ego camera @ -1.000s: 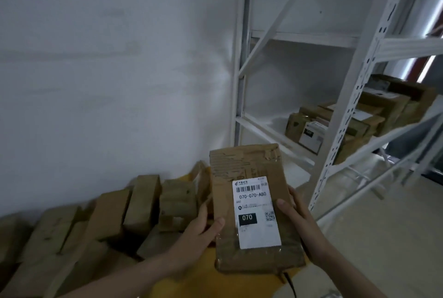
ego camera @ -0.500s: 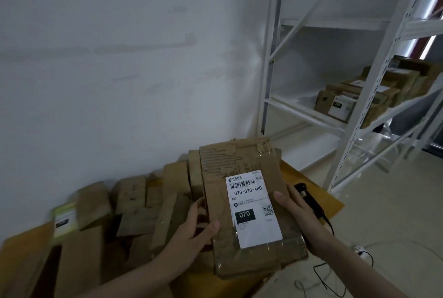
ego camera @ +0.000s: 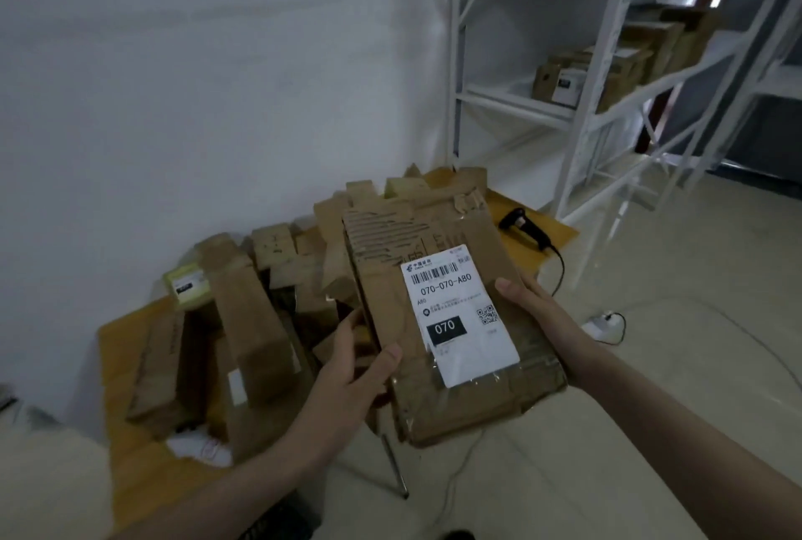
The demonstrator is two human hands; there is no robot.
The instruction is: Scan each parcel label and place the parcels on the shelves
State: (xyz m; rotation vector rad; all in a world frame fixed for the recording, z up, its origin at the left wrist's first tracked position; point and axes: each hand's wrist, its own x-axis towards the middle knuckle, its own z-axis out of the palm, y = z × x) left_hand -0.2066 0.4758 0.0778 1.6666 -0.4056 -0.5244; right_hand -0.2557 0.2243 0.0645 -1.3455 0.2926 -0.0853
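Note:
I hold a flat brown cardboard parcel (ego camera: 438, 261) in front of me, face up, with its white label (ego camera: 460, 316) reading 070-070-A80. My left hand (ego camera: 351, 370) grips its left edge, thumb on top. My right hand (ego camera: 538, 318) holds its right edge, thumb on top and fingers underneath. A black handheld scanner (ego camera: 523, 224) lies on the yellow table (ego camera: 560, 231) beyond the parcel, its cable hanging off the edge. White metal shelves (ego camera: 607, 96) stand at the right.
Several brown parcels (ego camera: 243, 313) lie piled on the yellow table against the white wall. More parcels (ego camera: 607, 70) sit on a middle shelf. A white power strip (ego camera: 601, 324) and cables lie on the pale floor at the right.
The view has swung left and down, bringing the table, the pile and the scanner into sight. Both hands keep the same hold on the parcel.

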